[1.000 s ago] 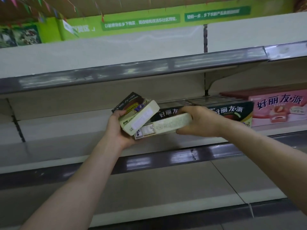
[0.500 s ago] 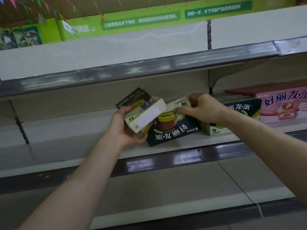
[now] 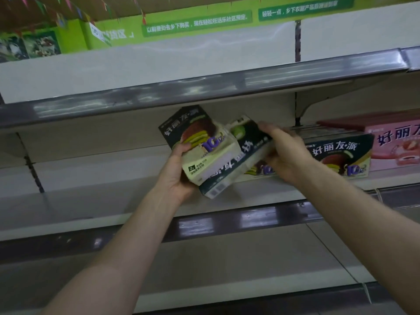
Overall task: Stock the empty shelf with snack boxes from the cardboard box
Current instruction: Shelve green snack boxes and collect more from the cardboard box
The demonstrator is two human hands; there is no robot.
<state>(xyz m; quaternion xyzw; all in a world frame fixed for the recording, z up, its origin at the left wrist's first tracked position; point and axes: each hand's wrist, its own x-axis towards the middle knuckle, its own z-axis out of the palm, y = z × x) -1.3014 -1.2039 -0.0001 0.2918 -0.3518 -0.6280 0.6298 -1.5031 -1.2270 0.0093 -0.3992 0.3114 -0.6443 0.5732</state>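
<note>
We see two dark green snack boxes held up in front of the middle shelf (image 3: 95, 201), one in each hand. The first snack box (image 3: 200, 142) sits in the left hand (image 3: 179, 178), tilted so that its dark printed face points up and its cream end panel faces us. The thumb lies on the printed face and the fingers curl underneath. The second snack box (image 3: 247, 155) lies just behind and to the right of the first and is partly covered by it. It is tilted, so its barcoded corner dips low over the front part of the shelf. The right hand (image 3: 286, 155) grasps its upper right end with curled fingers. We cannot tell whether the two boxes touch, or whether the second rests on the shelf board. Just right of that hand, a shelved box (image 3: 341, 155) of the same kind stands upright on the middle shelf, face forward, and a pink box (image 3: 395, 144) stands beside it at the frame's edge. Above runs the grey front rail of the upper shelf (image 3: 204, 92), with a green banner (image 3: 197, 21) beyond it, and below us lies the lower shelf (image 3: 227, 280).
</note>
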